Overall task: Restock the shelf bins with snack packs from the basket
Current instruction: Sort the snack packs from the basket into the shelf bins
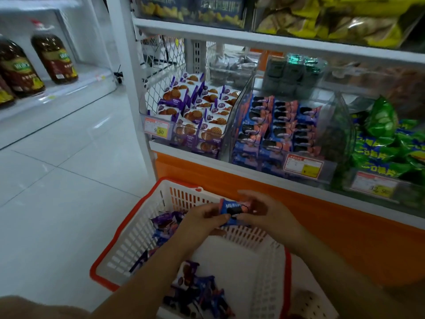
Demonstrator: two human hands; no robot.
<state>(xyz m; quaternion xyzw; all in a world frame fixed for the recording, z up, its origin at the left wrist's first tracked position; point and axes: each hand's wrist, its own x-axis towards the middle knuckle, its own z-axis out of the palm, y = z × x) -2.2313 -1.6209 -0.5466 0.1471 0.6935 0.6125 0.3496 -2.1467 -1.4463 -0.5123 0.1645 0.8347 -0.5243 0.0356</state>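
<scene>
Floor: white glossy tiles point(69, 180), running from 9 to 11 o'clock as an aisle. White metal shelf unit point(230, 34) is filling 12 to 3 o'clock, with an orange base panel point(322, 217) sitting under its lowest tier.

Second white rack at 10 o'clock is carrying dark brown oil bottles point(54, 58).

Lowest tier is holding three clear plastic bins side by side:
- left bin point(226, 134): purple-and-white waffle biscuit packs point(195, 111), nearly full
- middle bin point(331, 139): blue-and-pink sandwich cookie packs point(280, 125), stacked in rows
- right: green crinkly snack bags point(386, 139)

Yellow snack bags point(333, 21) are sitting on the tier above.

White lattice plastic basket with an orange rim point(138, 240) is standing at 6 o'clock, touching or just beside the base panel. Loose purple and blue snack packs point(200, 291) are lying inside it.

Left hand point(202, 217) and right hand point(264, 210) are both pinching one blue-and-pink cookie pack point(231, 208) between them, over the basket's far wall, below the middle bin.

Both forearms are crossing over the basket and covering part of its contents.
</scene>
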